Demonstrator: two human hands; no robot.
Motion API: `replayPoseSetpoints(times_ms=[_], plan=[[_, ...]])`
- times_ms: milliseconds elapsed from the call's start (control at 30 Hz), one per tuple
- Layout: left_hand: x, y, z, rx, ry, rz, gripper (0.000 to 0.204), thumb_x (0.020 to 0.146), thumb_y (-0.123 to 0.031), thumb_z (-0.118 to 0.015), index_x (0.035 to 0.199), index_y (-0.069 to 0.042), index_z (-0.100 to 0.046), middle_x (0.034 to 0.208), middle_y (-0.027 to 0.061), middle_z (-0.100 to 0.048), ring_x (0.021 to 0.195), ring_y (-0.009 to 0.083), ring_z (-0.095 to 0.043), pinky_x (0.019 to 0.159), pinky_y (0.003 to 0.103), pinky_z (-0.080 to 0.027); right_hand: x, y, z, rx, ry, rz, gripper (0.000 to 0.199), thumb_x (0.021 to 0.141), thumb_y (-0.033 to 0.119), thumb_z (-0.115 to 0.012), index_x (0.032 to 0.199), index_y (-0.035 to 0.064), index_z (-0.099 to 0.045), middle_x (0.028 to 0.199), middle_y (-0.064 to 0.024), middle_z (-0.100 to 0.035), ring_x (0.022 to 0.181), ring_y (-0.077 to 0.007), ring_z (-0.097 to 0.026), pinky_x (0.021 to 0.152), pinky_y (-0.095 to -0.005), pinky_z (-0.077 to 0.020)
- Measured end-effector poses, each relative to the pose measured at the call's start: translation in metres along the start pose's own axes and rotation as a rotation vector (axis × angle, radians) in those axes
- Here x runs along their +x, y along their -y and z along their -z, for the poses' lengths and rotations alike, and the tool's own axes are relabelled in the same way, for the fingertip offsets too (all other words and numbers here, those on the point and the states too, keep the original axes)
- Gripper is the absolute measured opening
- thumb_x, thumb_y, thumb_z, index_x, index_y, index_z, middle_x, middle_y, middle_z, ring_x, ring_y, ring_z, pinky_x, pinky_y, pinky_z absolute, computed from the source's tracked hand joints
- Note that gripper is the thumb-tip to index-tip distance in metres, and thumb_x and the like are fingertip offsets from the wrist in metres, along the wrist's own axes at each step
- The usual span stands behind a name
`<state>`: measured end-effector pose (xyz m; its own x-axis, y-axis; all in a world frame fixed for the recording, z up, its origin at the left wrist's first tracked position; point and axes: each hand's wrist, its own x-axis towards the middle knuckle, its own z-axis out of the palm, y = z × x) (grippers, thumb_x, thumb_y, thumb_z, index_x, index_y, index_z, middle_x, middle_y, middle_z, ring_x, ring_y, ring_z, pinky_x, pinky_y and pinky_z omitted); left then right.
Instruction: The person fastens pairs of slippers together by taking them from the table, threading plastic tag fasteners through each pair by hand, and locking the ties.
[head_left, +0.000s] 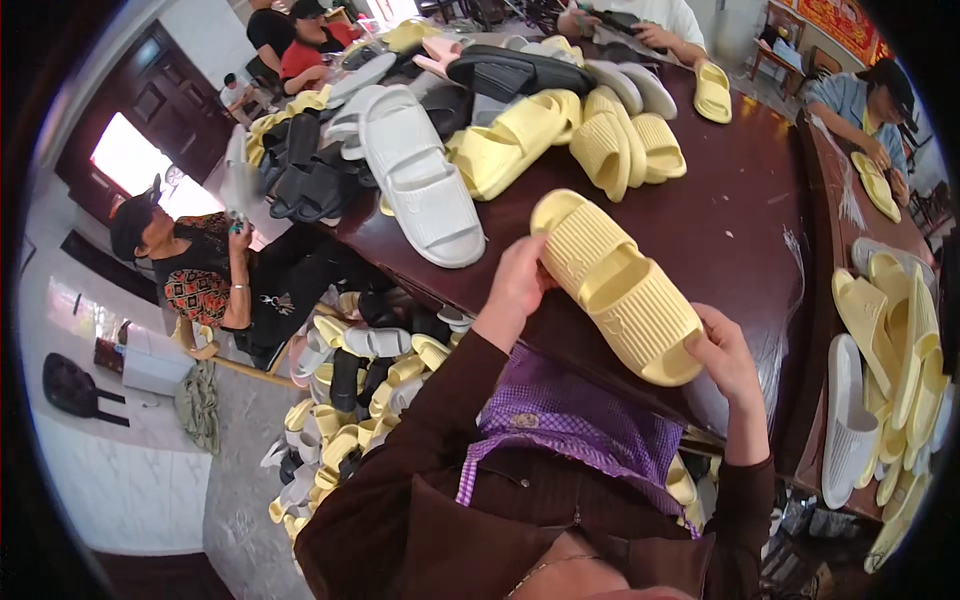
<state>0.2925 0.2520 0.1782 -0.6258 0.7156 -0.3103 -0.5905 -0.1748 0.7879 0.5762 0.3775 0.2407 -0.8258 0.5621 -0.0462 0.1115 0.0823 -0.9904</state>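
Pale-yellow, rubbery-looking slide sandal (648, 310), just one, is grasped between both my hands above the near part of the glossy dark red-brown table (725, 220). The fingers of my left hand (515, 285) grip its upper-left end; those of my right hand (730, 355) clasp its lower-right end.

Just beyond my left fingers lies one large light-grey slide sandal (425, 175) with two straps. Straight ahead of my fingers, I count at least three ribbed yellow sandals (605, 150) bunched together, and one lone yellow sandal (712, 92) sits farther off, at the far edge. The mixed heap of yellow, grey and black footwear (310, 165) beyond my left hand overlaps too much to count.

Mine is smooth-soled, with two wide, finely grooved straps and an open gap between them. Small raised marks on the straps are too faint to read, as is the little patch on my purple-and-white checked apron (580, 425), below my fingers.
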Motion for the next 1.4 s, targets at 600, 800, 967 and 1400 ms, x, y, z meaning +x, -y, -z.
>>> replayPoseSetpoints(times_ms=[600,800,967,1400], plan=[[0.022,-0.077,0.017,-0.103,-0.083,-0.382,0.026,0.089,-0.016,-0.055,0.106,0.004,-0.057,0.101,0.0106,-0.062,0.091,0.0202,-0.061,0.080,0.034,-0.050,-0.049,0.045,0.104,-0.238,-0.251,0.053,0.032,0.079,0.007,-0.065,0.109,-0.0032,-0.059,0.101,-0.0043,-0.063,0.094,-0.0121,-0.057,0.083,-0.0270,-0.0456],[0.056,-0.060,-0.027,0.185,0.275,-0.116,0.027,0.090,-0.017,-0.056,0.107,0.003,-0.057,0.099,0.0095,-0.062,0.094,0.0184,-0.059,0.082,0.032,-0.048,0.019,0.076,0.127,-0.571,-0.079,0.304,0.031,0.077,0.015,-0.069,0.102,-0.0012,-0.061,0.088,-0.0051,-0.063,0.088,-0.0122,-0.058,0.079,-0.0276,-0.0472],[0.106,-0.019,-0.049,0.499,0.430,-0.307,0.034,0.090,-0.023,-0.056,0.117,-0.002,-0.056,0.107,0.0073,-0.061,0.088,0.0154,-0.059,0.078,0.026,-0.047,0.117,0.040,0.088,-0.687,-0.505,0.424,0.028,0.079,0.016,-0.068,0.100,-0.0014,-0.063,0.090,-0.0081,-0.065,0.083,-0.0150,-0.061,0.074,-0.0295,-0.0488],[-0.085,-0.114,-0.167,0.304,1.239,-0.665,0.057,0.089,-0.025,-0.059,0.131,0.006,-0.040,0.114,0.0187,-0.057,0.093,0.0244,-0.059,0.085,0.034,-0.047,0.016,-0.043,0.170,-0.923,-0.766,-0.066,0.023,0.079,0.016,-0.065,0.097,0.0009,-0.067,0.087,-0.0154,-0.067,0.081,-0.0226,-0.065,0.074,-0.0326,-0.0502]])
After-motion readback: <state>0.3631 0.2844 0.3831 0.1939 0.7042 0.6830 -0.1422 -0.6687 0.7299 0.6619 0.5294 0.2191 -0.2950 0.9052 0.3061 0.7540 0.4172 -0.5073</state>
